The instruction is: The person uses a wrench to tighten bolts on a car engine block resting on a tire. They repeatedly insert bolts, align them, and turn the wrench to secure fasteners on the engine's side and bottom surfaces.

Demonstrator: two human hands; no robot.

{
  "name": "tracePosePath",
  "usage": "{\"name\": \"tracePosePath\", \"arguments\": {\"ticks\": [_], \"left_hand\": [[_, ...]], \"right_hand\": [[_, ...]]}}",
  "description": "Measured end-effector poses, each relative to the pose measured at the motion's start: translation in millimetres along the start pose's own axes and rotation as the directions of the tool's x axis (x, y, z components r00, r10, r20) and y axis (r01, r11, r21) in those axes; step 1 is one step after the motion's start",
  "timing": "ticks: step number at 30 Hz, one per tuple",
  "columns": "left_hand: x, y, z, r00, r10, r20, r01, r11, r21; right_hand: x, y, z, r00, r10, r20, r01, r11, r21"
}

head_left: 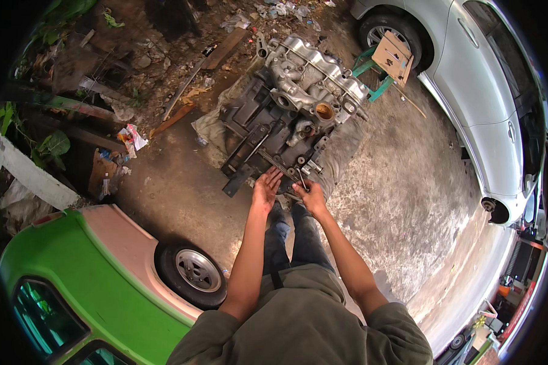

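Fingers of our right hand (312,198) curled round a slim metal tool (303,180); those of our left hand (264,192), loosely extended, lay at the near edge of the engine (292,114), before a silver car (487,79).

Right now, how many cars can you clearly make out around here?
2: a green-and-pink car at the lower left, and a silver car along the right. Others may be hidden toward the crowded lower right edge.
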State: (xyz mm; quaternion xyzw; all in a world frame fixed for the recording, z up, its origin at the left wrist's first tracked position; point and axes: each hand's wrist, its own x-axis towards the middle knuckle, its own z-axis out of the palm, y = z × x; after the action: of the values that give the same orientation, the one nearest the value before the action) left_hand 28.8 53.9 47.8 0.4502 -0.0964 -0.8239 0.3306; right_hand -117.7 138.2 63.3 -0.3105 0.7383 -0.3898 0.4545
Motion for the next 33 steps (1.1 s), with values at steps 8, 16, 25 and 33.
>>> {"name": "tracePosePath", "arguments": {"ticks": [8, 16, 25, 33], "left_hand": [[6, -6, 0, 0.998, 0.035, -0.046, -0.039, 0.996, -0.075], [5, -10, -1, 0.996, 0.043, -0.079, -0.045, 0.998, -0.035], [11, -18, 7, 0.981, 0.083, -0.173, -0.091, 0.995, -0.039], [28, -30, 16, 0.971, 0.109, -0.211, -0.099, 0.993, 0.06]], "right_hand": [[23, -23, -7, 0.996, 0.017, 0.089, -0.01, 0.997, -0.083], [44, -9, -27, 0.992, -0.09, 0.091, 0.1, 0.989, -0.113], [47, -28, -44, 0.989, -0.048, 0.139, 0.081, 0.966, -0.245], [65, -49, -64, 0.979, -0.126, 0.159, 0.172, 0.932, -0.319]]}}
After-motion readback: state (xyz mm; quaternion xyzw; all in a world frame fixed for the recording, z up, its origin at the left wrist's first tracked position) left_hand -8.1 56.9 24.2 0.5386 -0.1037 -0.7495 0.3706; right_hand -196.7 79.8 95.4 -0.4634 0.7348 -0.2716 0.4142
